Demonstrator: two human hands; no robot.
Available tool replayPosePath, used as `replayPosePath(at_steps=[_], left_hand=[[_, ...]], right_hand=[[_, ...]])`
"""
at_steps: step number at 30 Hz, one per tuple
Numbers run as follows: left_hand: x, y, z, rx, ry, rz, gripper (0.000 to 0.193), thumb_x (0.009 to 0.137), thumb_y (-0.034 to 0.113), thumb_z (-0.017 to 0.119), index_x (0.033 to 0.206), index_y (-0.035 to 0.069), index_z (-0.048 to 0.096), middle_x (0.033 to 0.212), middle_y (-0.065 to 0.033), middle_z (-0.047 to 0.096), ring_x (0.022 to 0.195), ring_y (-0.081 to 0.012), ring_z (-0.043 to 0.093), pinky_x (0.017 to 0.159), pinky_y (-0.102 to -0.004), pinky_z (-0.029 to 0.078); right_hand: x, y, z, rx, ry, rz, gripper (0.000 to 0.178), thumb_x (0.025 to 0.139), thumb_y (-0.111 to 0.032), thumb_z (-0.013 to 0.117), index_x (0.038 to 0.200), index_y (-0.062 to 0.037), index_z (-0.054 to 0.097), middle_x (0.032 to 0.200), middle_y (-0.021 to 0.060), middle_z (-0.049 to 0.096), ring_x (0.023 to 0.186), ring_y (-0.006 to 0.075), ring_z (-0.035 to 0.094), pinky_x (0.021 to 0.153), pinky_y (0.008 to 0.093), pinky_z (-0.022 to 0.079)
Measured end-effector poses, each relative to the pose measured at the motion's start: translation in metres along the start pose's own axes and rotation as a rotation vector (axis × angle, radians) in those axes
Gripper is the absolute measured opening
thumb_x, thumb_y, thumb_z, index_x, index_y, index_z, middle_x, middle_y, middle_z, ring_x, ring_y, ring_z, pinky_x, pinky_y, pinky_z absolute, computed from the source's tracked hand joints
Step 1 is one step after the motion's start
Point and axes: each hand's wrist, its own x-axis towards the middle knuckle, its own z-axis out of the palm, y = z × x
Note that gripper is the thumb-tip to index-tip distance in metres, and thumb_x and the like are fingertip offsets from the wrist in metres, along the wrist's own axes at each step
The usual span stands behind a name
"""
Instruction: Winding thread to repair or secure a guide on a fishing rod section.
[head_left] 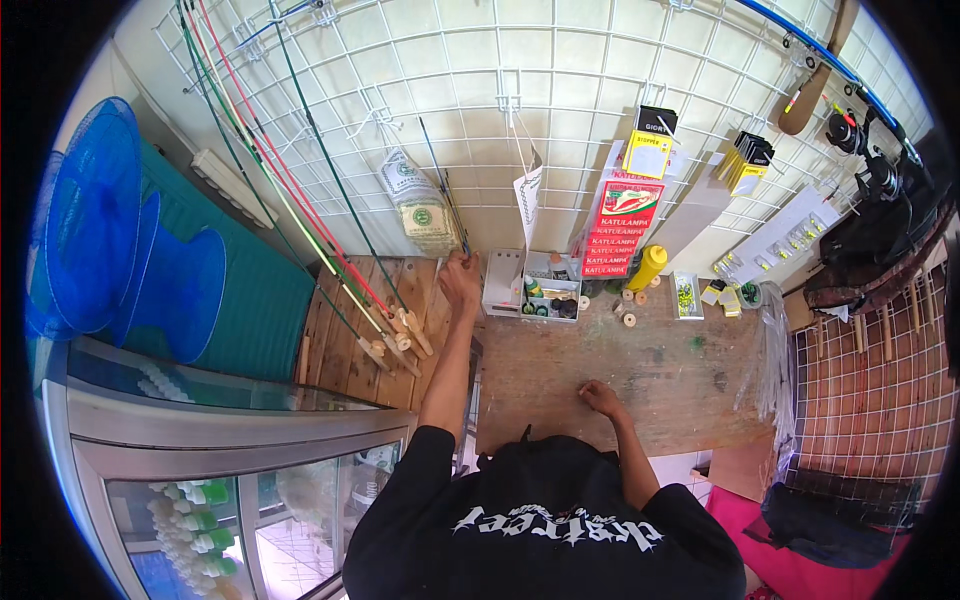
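My left hand reaches forward to the far left of the wooden table, its fingers closed around the lower end of a thin dark rod that leans up against the wall grid. Beside that rod hang clear plastic packets with a green print. Over the middle of the tabletop, my right hand rests with loosely bent fingers and nothing visible in it. A white box with small bottles and spools stands just right of my left hand.
Fishing rods with wooden grips lean at the left, near a glass cabinet and blue netting. Along the table's back are red packets, a yellow bottle, wooden spools and a white tray. Reels hang right.
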Motion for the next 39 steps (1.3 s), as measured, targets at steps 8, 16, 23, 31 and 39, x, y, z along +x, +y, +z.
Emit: replayPosePath(at_steps=[8, 16, 23, 31, 39], left_hand=[[-0.003, 0.008, 0.003, 0.031, 0.063, 0.106, 0.013, 0.080, 0.010, 0.066, 0.083, -0.003, 0.065, 0.083, -0.0186, 0.063, 0.074, -0.0362, 0.063, 0.066, -0.0437, 0.050], [-0.009, 0.002, 0.006, -0.055, 0.034, 0.122, 0.011, 0.083, 0.008, 0.063, 0.085, -0.003, 0.066, 0.078, -0.0212, 0.066, 0.073, -0.0355, 0.065, 0.064, -0.0440, 0.049], [-0.009, 0.004, 0.001, -0.036, -0.038, 0.094, 0.012, 0.085, 0.009, 0.060, 0.089, 0.000, 0.067, 0.078, -0.0224, 0.066, 0.073, -0.0364, 0.066, 0.063, -0.0433, 0.049], [-0.025, 0.007, -0.016, -0.026, -0.048, 0.096, 0.014, 0.088, 0.010, 0.058, 0.092, -0.002, 0.064, 0.080, -0.0237, 0.065, 0.076, -0.0386, 0.065, 0.064, -0.0444, 0.048], [-0.041, -0.001, -0.037, -0.109, -0.125, 0.047, 0.020, 0.096, 0.015, 0.050, 0.105, 0.001, 0.060, 0.088, -0.0230, 0.063, 0.084, -0.0410, 0.062, 0.071, -0.0423, 0.048]], right_hand=[[-0.008, -0.008, -0.005, 0.067, 0.012, -0.049, 0.020, 0.088, -0.026, 0.065, 0.095, -0.0072, 0.063, 0.078, 0.0028, 0.064, 0.063, 0.0102, 0.056, 0.056, 0.0278, 0.046], [-0.005, -0.004, -0.004, 0.025, 0.008, -0.076, 0.022, 0.087, -0.026, 0.066, 0.095, -0.0061, 0.063, 0.076, 0.0032, 0.063, 0.061, 0.0105, 0.055, 0.055, 0.0280, 0.045], [0.001, 0.007, -0.003, 0.027, -0.010, -0.103, 0.021, 0.089, -0.025, 0.064, 0.095, -0.0040, 0.063, 0.070, 0.0024, 0.061, 0.059, 0.0109, 0.054, 0.054, 0.0282, 0.045], [0.003, 0.011, -0.003, 0.043, -0.031, -0.022, 0.023, 0.087, -0.027, 0.065, 0.096, -0.0057, 0.065, 0.079, 0.0073, 0.064, 0.070, 0.0155, 0.059, 0.063, 0.0311, 0.047], [-0.003, -0.001, -0.004, 0.123, -0.034, -0.028, 0.018, 0.088, -0.022, 0.064, 0.095, -0.0060, 0.063, 0.069, 0.0024, 0.060, 0.058, 0.0111, 0.055, 0.052, 0.0273, 0.044]])
